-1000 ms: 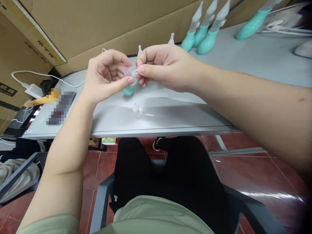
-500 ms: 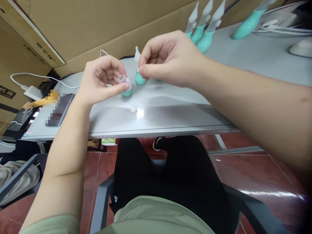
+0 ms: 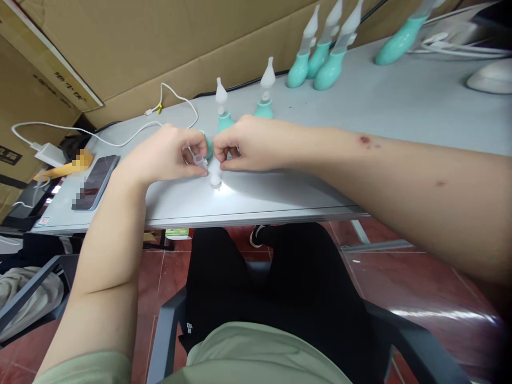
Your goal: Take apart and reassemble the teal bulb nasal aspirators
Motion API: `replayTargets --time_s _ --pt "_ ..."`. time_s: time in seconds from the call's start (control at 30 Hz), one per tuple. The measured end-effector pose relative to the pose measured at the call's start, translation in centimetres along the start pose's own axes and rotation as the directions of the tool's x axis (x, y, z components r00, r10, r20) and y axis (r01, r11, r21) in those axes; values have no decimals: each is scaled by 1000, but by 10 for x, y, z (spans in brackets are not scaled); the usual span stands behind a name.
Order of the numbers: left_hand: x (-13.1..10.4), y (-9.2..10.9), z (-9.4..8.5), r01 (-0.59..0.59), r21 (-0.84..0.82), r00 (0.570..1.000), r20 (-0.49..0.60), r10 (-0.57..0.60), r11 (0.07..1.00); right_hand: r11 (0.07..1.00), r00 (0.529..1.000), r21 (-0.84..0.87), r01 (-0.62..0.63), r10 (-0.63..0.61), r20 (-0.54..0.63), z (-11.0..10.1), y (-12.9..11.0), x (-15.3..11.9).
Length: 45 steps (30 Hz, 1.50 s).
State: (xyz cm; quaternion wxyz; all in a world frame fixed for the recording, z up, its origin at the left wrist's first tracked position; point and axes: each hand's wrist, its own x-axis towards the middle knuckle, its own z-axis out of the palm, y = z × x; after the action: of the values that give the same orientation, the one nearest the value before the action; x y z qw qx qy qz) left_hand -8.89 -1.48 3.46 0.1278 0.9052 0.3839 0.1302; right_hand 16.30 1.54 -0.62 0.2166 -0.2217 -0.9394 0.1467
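Observation:
My left hand (image 3: 176, 154) is closed around a nasal aspirator's clear plastic barrel (image 3: 199, 160). Its open mouth tips toward me, and part of a teal bulb (image 3: 208, 145) shows behind the fingers. Close beside it, my right hand (image 3: 248, 145) has thumb and fingers pinched together; what they hold, if anything, is too small to make out. Just below the fingertips, a small white piece (image 3: 216, 181) rests on the table. Behind my right hand stand an aspirator with a white tip (image 3: 221, 92) and another aspirator (image 3: 267, 80), their lower parts partly hidden.
Several more teal aspirators (image 3: 328, 69) stand or lean at the back right of the grey table (image 3: 280, 197). A phone (image 3: 98, 178), a white charger (image 3: 52, 153) and a looped white cable (image 3: 120, 144) lie left. A white mouse-like object (image 3: 490, 77) sits far right.
Both hands have come down toward the table's front, and the right hand has moved left and closer to the left. The aspirator in my left hand has tipped its mouth toward me.

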Motion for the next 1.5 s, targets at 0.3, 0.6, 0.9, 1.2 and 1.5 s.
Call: replayTargets --time_s 0.3,0.6,0.9,1.2,1.5 --pt "-2 -16 -1 -290 95 903 -303 306 952 992 993 118 44 -30 -118 -5 15 -1" --pt "-2 4 10 -327 -89 931 -203 304 941 993 991 116 26 -11 -133 -9 13 -2" --pt "0 8 11 -239 -96 971 -36 237 966 983 992 183 6 18 -128 -12 8 -3" --pt "7 -10 20 -294 -171 737 -667 109 940 771 924 635 38 215 -316 -18 -9 1" --pt "27 -29 40 -254 -231 737 -675 34 939 814 852 560 153 178 -492 -10 -15 2"
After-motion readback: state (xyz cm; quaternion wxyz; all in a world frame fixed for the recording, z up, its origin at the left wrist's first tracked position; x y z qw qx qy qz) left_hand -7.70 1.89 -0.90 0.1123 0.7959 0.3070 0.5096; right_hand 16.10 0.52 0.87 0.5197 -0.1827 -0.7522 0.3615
